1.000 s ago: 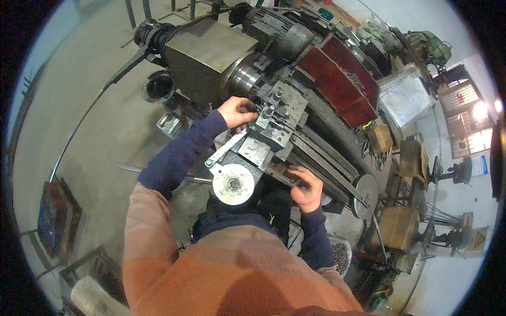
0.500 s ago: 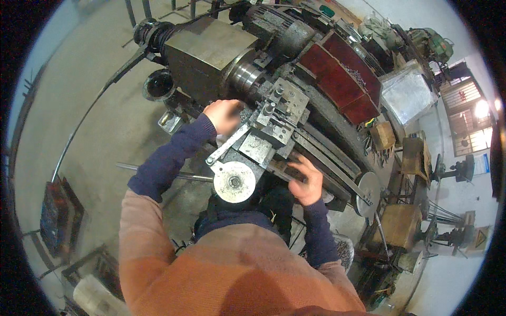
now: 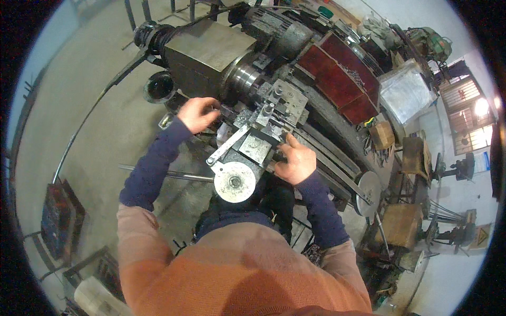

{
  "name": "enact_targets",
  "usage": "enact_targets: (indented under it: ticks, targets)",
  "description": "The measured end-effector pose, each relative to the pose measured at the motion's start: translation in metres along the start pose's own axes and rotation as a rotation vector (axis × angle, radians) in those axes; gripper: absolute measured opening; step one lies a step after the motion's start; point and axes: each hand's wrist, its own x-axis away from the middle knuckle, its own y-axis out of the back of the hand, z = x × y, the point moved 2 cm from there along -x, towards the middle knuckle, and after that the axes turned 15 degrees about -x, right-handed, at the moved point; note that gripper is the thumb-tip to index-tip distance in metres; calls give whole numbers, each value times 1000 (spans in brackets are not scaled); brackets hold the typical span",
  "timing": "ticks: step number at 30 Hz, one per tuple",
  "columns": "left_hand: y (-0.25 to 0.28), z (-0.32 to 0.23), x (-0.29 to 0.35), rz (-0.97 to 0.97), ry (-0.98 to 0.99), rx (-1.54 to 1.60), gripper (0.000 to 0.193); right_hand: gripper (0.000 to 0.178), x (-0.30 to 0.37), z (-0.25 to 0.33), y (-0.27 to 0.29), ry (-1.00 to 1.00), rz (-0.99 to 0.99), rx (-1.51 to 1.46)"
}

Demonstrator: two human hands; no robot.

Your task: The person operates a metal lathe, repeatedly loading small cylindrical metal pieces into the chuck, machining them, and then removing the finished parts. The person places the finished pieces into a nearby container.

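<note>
A metal lathe stands before me, with a shiny chuck (image 3: 246, 78) and a tool post (image 3: 271, 122) on its slide. My left hand (image 3: 197, 115) is left of the slide, below the chuck, fingers curled in toward the thumb. Whether something small sits between those fingertips is too unclear to make out. My right hand (image 3: 296, 160) reaches to the near right side of the tool post, its fingers apart and the fingertips at the metal. A dark strip lies by these fingertips. Nearer to me are a flat lever (image 3: 227, 145) and a round handwheel (image 3: 234, 182).
Metal chips cover the slide. The headstock (image 3: 211, 45) rises at the far left, a dark red tray (image 3: 337, 73) lies behind the bed, and another wheel (image 3: 367, 194) is at the right. A steel bar (image 3: 184, 175) sticks out leftward beside the handwheel.
My left hand has drawn back to the left, away from the chuck and slide. My right hand has moved up and left, from beside the bed rails to the tool post.
</note>
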Motion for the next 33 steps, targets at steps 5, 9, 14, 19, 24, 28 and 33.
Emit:
enact_targets:
  ticks: [5, 9, 14, 19, 24, 28, 33]
  targets:
    - [48, 16, 25, 5, 279, 38, 24, 53, -16, 6, -1, 22, -25, -35]
    - [89, 62, 50, -40, 329, 46, 24, 54, -21, 5, -1, 23, 16, -104]
    - [158, 126, 101, -391, 309, -560, 22, 48, -26, -8, 19, 213, -102, -260]
    - [223, 246, 171, -283, 622, -876, 45, 40, -89, 13, 43, 353, -209, -138]
    - [233, 297, 250, 76, 1035, -937, 62, 28, -167, -23, -3, 73, 136, -66]
    - [233, 289, 269, 7, 1111, -989, 54, 27, -197, -26, -7, -139, 253, -96]
    - [206, 224, 250, 18, 1248, -905, 54, 24, -205, -28, -5, -174, 301, -111]
